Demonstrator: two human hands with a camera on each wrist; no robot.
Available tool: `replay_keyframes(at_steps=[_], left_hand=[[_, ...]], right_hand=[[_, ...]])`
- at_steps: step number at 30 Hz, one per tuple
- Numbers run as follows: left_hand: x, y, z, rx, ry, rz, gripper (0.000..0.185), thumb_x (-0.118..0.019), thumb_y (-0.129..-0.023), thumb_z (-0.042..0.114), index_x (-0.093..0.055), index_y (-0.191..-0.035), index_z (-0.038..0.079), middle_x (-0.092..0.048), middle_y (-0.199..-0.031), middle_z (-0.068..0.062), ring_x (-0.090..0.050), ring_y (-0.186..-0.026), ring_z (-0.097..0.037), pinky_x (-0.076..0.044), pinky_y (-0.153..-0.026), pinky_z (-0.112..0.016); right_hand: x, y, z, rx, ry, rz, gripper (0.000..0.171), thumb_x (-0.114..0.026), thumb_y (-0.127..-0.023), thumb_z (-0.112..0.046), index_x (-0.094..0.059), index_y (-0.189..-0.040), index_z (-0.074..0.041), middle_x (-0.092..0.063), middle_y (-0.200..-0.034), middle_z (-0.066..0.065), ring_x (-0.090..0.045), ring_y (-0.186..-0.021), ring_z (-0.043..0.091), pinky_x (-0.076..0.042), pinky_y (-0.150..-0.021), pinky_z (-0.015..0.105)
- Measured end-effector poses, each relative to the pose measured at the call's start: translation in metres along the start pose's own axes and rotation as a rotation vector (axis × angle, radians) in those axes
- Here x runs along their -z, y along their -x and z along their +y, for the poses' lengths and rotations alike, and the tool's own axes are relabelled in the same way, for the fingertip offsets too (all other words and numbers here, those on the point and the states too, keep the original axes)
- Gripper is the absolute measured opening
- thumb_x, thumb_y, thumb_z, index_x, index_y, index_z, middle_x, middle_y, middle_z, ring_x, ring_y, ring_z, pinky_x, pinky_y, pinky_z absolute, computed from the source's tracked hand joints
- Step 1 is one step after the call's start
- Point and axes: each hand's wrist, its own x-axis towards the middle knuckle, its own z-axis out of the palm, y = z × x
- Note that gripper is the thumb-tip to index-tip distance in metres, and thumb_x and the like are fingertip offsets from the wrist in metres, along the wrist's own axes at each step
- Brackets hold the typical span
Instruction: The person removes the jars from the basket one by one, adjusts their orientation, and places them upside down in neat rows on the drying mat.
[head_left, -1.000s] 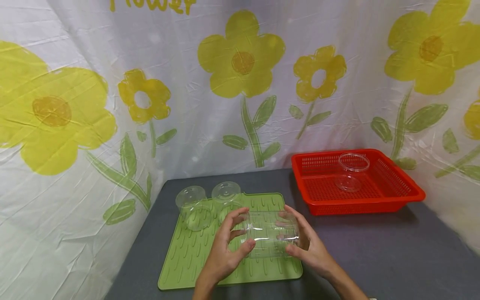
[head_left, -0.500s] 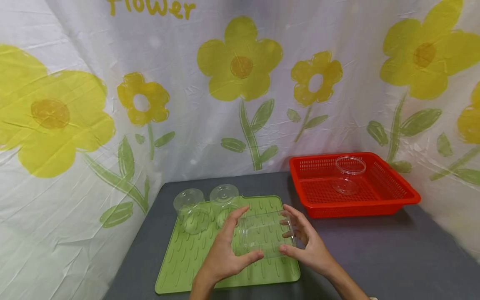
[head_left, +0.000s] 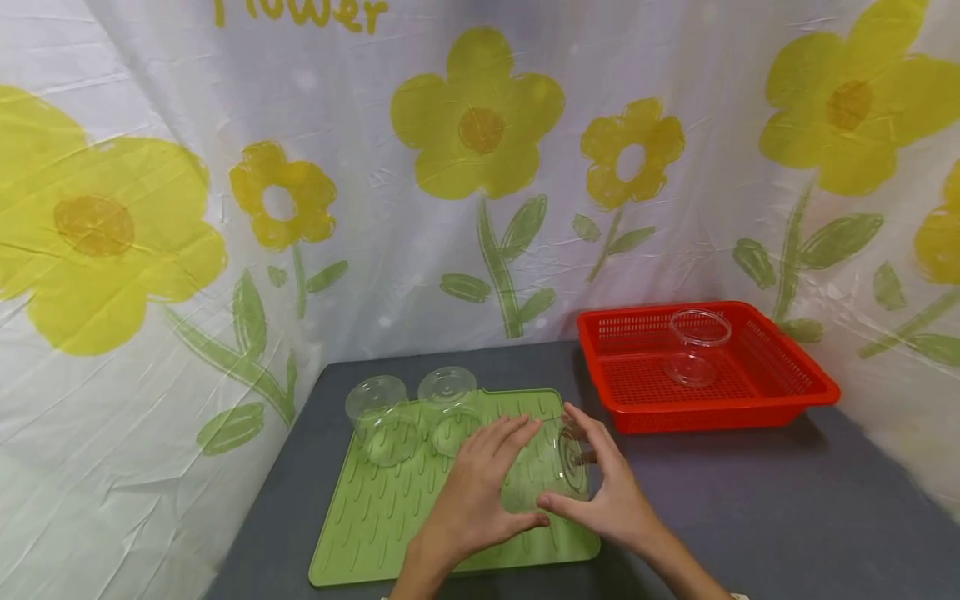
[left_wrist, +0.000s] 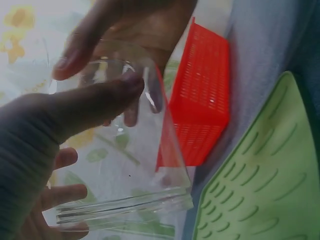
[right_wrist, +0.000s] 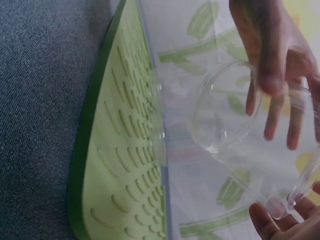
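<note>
Between both hands, a clear plastic jar [head_left: 546, 467] is held on its side above the green ridged mat [head_left: 367, 533]. My left hand [head_left: 476, 496] grips it from the left, fingers over the top and thumb below. From the right, my right hand [head_left: 611, 492] holds the end whose round face shows rings. The left wrist view shows the see-through jar [left_wrist: 150, 155] with a ridged rim low in the picture. On the mat's far left stand two more clear jars [head_left: 384, 417] [head_left: 450, 408], close together with flat ends up.
A red perforated basket [head_left: 720, 417] stands at the back right of the dark grey table [head_left: 720, 508]. One clear jar [head_left: 697, 350] stands inside it. Behind the table hangs a white curtain [head_left: 360, 275] with yellow flowers.
My left hand has slid right along the jar, closer to my right hand. The jar has turned, so its ringed right end now shows. The other jars have not moved.
</note>
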Motion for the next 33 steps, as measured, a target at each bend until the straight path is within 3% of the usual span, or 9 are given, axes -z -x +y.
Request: replay_keyframes(at_steps=[4,8,11,16,19,23,29,33], left_hand=[[-0.004,0.002,-0.002,-0.008,0.001,0.043,0.108,-0.096,-0.066,0.044,-0.041,-0.156,0.020,-0.051,-0.153,-0.004,-0.051,-0.139,-0.027,-0.047,-0.108,-0.058],[-0.006,0.005,-0.005,0.008,0.045,0.110,0.104,-0.093,-0.071,0.046,-0.040,-0.156,0.018,-0.052,-0.152,-0.003,-0.053,-0.137,-0.025,-0.049,-0.106,-0.056],[-0.007,0.010,-0.006,0.068,0.129,0.140,0.103,-0.089,-0.076,0.047,-0.035,-0.159,0.019,-0.050,-0.155,-0.002,-0.052,-0.139,-0.025,-0.050,-0.106,-0.054],[-0.007,0.014,-0.004,0.151,0.254,0.164,0.102,-0.087,-0.079,0.046,-0.030,-0.161,0.024,-0.045,-0.158,-0.003,-0.047,-0.143,-0.026,-0.050,-0.106,-0.055],[-0.008,0.015,-0.004,0.176,0.285,0.170,0.102,-0.088,-0.079,0.043,-0.029,-0.161,0.024,-0.043,-0.159,-0.003,-0.045,-0.145,-0.027,-0.048,-0.108,-0.056],[-0.009,0.018,-0.005,0.207,0.304,0.168,0.105,-0.090,-0.077,0.040,-0.029,-0.161,0.023,-0.041,-0.161,-0.003,-0.044,-0.146,-0.029,-0.047,-0.109,-0.058],[-0.005,0.029,-0.014,0.269,0.300,0.184,0.111,-0.092,-0.074,0.042,-0.026,-0.162,0.025,-0.041,-0.160,-0.006,-0.044,-0.146,-0.031,-0.048,-0.106,-0.059],[0.003,0.043,-0.026,0.347,0.266,0.230,0.097,-0.087,-0.081,0.037,-0.031,-0.160,0.027,-0.045,-0.156,-0.007,-0.047,-0.142,-0.033,-0.049,-0.102,-0.062]], right_hand=[[-0.001,-0.002,-0.003,0.038,0.016,-0.005,0.115,-0.097,-0.067,-0.024,-0.031,-0.161,-0.020,-0.048,-0.150,0.006,-0.051,-0.123,0.021,-0.053,-0.087,0.032],[-0.001,-0.005,-0.003,0.060,-0.029,-0.004,0.120,-0.098,-0.064,-0.019,-0.027,-0.162,-0.015,-0.044,-0.154,0.009,-0.049,-0.131,0.010,-0.051,-0.093,0.028],[-0.002,-0.007,-0.003,0.035,-0.125,-0.021,0.122,-0.096,-0.065,-0.013,-0.024,-0.162,-0.017,-0.043,-0.157,0.011,-0.047,-0.137,0.004,-0.049,-0.098,0.022],[-0.007,-0.009,-0.002,0.054,-0.300,-0.056,0.118,-0.090,-0.068,0.002,-0.020,-0.162,-0.013,-0.042,-0.155,0.026,-0.051,-0.136,0.012,-0.053,-0.099,0.027],[-0.009,-0.011,-0.003,0.057,-0.348,-0.061,0.111,-0.088,-0.070,0.005,-0.024,-0.160,-0.010,-0.043,-0.153,0.027,-0.052,-0.135,0.014,-0.054,-0.099,0.029],[-0.012,-0.011,-0.005,0.032,-0.348,-0.056,0.101,-0.089,-0.072,0.002,-0.033,-0.155,-0.008,-0.046,-0.152,0.020,-0.052,-0.135,0.013,-0.054,-0.099,0.029],[-0.014,-0.018,-0.001,-0.008,-0.291,-0.046,0.098,-0.089,-0.074,-0.002,-0.034,-0.155,-0.010,-0.047,-0.151,0.018,-0.052,-0.133,0.019,-0.053,-0.100,0.028],[-0.011,-0.027,0.004,-0.084,-0.193,-0.010,0.099,-0.091,-0.074,-0.012,-0.035,-0.155,-0.014,-0.049,-0.151,0.012,-0.052,-0.133,0.022,-0.052,-0.103,0.033]])
